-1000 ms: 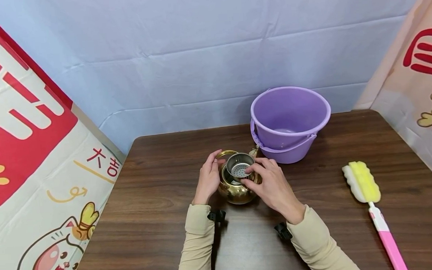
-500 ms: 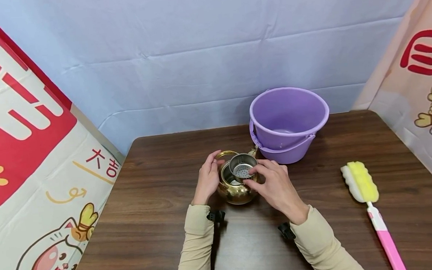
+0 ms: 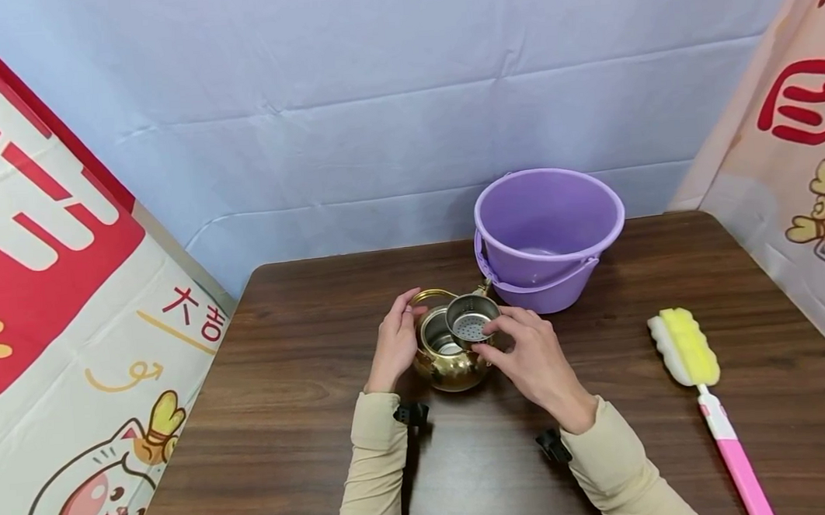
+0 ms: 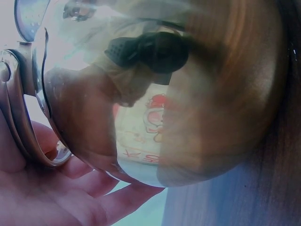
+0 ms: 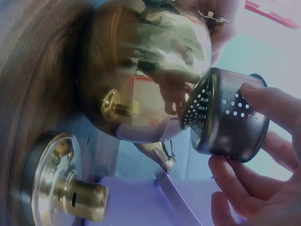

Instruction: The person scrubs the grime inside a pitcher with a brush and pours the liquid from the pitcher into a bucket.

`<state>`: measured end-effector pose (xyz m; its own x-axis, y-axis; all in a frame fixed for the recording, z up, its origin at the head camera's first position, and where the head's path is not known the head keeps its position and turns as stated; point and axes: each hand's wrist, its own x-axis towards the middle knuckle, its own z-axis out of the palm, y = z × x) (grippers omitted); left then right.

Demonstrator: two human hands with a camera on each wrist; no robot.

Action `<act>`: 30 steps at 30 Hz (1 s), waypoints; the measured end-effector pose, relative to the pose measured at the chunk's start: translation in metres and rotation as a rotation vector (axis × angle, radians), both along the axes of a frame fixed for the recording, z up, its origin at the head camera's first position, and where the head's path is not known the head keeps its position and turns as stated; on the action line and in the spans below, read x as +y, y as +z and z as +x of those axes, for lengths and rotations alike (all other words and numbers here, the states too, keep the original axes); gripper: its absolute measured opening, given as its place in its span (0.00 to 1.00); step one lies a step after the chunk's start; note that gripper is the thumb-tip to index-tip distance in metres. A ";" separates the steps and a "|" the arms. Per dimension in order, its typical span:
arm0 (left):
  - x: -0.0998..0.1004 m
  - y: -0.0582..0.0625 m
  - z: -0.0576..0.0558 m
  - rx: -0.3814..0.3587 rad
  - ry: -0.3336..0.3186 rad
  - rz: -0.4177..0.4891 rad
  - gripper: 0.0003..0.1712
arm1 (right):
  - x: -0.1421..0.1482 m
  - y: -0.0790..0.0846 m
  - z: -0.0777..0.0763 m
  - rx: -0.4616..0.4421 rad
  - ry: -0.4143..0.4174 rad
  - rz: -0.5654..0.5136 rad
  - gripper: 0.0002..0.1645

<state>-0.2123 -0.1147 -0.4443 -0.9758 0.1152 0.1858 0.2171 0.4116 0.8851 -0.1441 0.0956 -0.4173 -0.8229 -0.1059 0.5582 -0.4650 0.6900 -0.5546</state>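
Observation:
A shiny brass teapot (image 3: 453, 373) stands upright and lidless on the table. At its left side my left hand (image 3: 394, 342) holds it by the raised handle (image 4: 23, 125), with fingers against the body. My right hand (image 3: 538, 352) pinches a perforated metal tea strainer (image 3: 472, 326) between thumb and fingers. The strainer is tilted at the right of the pot's mouth, outside the opening; in the right wrist view its holed base (image 5: 200, 101) is close to the pot's wall. A brass lid (image 5: 55, 181) lies on the table in that view; from the head it is hidden.
A purple bucket (image 3: 553, 273) stands behind the pot, near its spout (image 5: 157, 153). To the right lies a yellow-and-white sponge brush (image 3: 690, 348) with a pink handle. Cloth backdrops rise behind and beside the brown wooden table (image 3: 286, 388).
The strainer has moved right with my right hand, from over the pot's mouth to beside it, uncovering more of the pot's inside. My left hand has stayed at the teapot.

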 end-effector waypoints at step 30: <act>0.000 -0.001 0.001 0.009 0.004 -0.005 0.23 | 0.035 0.003 0.011 -0.014 -0.088 -0.004 0.14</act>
<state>-0.2115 -0.1148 -0.4450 -0.9744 0.1127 0.1944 0.2240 0.4170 0.8809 -0.1336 0.1310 -0.4145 -0.8367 -0.0310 0.5469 -0.3951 0.7256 -0.5633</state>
